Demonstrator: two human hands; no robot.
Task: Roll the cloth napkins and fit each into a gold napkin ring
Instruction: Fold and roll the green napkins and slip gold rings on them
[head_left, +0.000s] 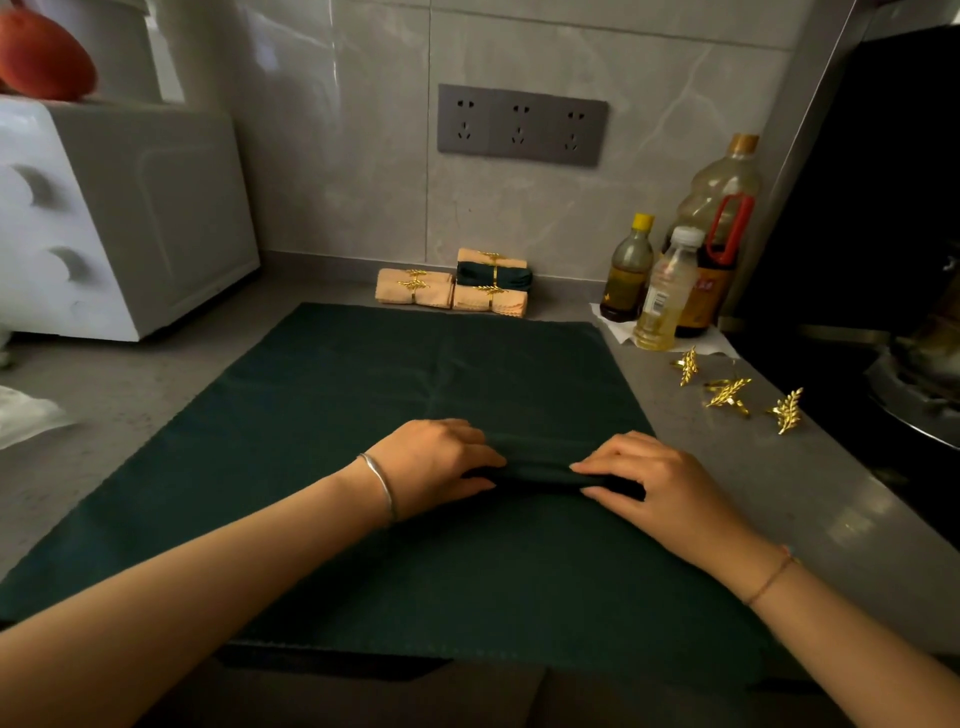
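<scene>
A dark green napkin roll (540, 470) lies across the middle of a large dark green cloth (363, 395) spread flat on the counter. My left hand (436, 462) grips the roll's left end and my right hand (660, 488) grips its right end, fingers curled over it. Three loose gold leaf-shaped napkin rings (727, 395) lie on the counter to the right of the cloth. At the back, by the wall, a stack of rolled napkins (457, 286) in gold rings holds peach ones and one dark green one.
A white appliance (119, 218) stands at the back left. Three oil and sauce bottles (670, 280) stand at the back right on a white paper. A dark stove with a pan (914, 384) fills the right side. The grey counter's front edge is near me.
</scene>
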